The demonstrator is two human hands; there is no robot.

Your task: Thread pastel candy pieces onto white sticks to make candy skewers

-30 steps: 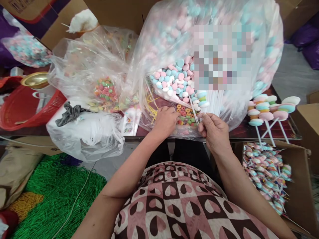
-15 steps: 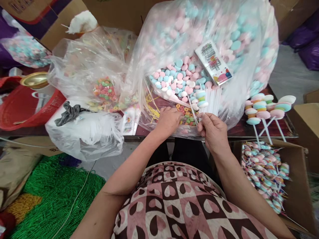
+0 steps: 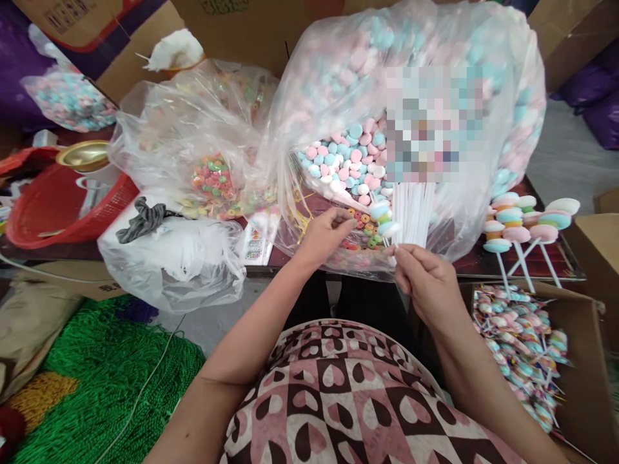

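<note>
My right hand (image 3: 425,274) pinches the white stick of a candy skewer, whose stacked blue, white and green candies (image 3: 384,219) stand above the fingertips. Just left of it, my left hand (image 3: 329,233) has its fingers curled with thumb and forefinger near each other; whatever they may hold is too small to make out. Its fingertips are beside the small coloured gummy rings (image 3: 370,225) at the bag's front. Behind both hands lie loose pink, blue and white marshmallows (image 3: 348,158) in the mouth of a big clear bag (image 3: 319,71). A bundle of white sticks (image 3: 413,216) lies beyond my right hand.
Finished candy skewers (image 3: 520,222) rest on the table's right end, above a carton (image 3: 578,361) full of wrapped ones. Leftward are a bag of gummy rings (image 3: 213,177), a white plastic bag (image 3: 178,258) and a red basket (image 3: 72,219). Green cords (image 3: 120,367) cover the floor.
My left hand has drawn back left from the gummy rings, its fingers curling. My right hand has moved down and right, lowering the skewer. The whole view has shifted slightly.
</note>
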